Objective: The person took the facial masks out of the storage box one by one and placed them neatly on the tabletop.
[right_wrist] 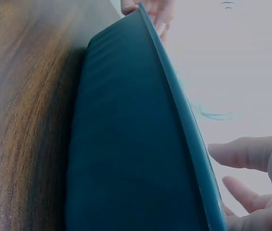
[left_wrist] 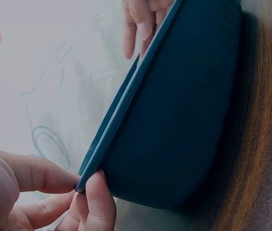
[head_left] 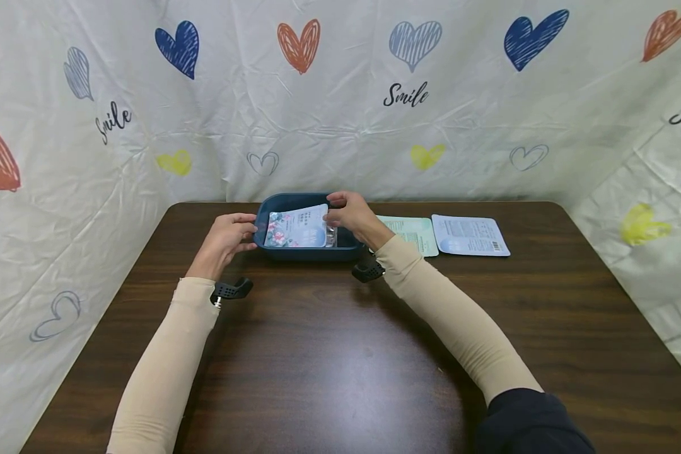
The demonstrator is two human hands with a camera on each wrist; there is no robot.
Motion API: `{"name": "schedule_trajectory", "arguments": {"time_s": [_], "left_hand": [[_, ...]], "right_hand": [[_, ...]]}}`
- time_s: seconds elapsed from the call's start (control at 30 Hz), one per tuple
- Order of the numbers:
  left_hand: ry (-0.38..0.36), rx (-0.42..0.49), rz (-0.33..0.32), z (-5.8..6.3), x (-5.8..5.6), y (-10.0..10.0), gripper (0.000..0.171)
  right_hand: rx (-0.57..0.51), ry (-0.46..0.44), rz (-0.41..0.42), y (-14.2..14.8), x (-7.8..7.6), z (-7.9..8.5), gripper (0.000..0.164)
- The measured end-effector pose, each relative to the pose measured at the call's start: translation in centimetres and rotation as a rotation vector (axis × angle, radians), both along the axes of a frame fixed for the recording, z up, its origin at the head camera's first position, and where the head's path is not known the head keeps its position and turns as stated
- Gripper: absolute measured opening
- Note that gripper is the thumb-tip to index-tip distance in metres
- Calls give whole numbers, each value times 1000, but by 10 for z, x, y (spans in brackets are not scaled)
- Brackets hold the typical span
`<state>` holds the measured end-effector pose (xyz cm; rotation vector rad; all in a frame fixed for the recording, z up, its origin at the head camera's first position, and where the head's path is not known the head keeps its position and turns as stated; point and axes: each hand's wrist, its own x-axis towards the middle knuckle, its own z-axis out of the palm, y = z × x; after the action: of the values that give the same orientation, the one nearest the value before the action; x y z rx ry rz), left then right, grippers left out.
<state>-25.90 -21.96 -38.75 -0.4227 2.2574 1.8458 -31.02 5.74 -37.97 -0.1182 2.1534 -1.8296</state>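
Observation:
A dark blue plastic basin stands at the back of the table. My left hand is at its left end, and in the left wrist view the thumb and fingers pinch the basin's rim. Inside lies a flat pale blue packet printed with pink flowers, leaning a little. Over the basin's right part is my right hand, its fingertips right at the packet's right edge. In the right wrist view, the thumb and fingers are spread apart behind the rim. A small clear-wrapped item shows beside the packet.
Right of the basin lie a pale green packet, partly behind the right forearm, and a pale blue packet with a barcode. A white curtain with printed hearts hangs behind the brown wooden table.

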Motion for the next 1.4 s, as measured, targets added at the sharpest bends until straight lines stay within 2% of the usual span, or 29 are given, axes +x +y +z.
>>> {"name": "schedule_trajectory", "arguments": {"time_s": [0.2, 0.43, 0.53, 0.9, 1.4], "left_hand": [[0, 5, 1, 1, -1, 0, 46], [-5, 4, 4, 0, -2, 1, 45], [-4, 4, 2, -1, -1, 1, 45], [-2, -12, 18, -1, -2, 1, 42], [-3, 0, 11, -1, -2, -1, 43]], "right_hand": [[2, -41, 46, -4, 1, 1, 63], [93, -62, 155, -8, 6, 0, 41], [122, -57, 178, -8, 7, -1, 35], [165, -7, 167, -4, 9, 2, 35], [69, -38, 133, 17, 13, 12, 44]]}}
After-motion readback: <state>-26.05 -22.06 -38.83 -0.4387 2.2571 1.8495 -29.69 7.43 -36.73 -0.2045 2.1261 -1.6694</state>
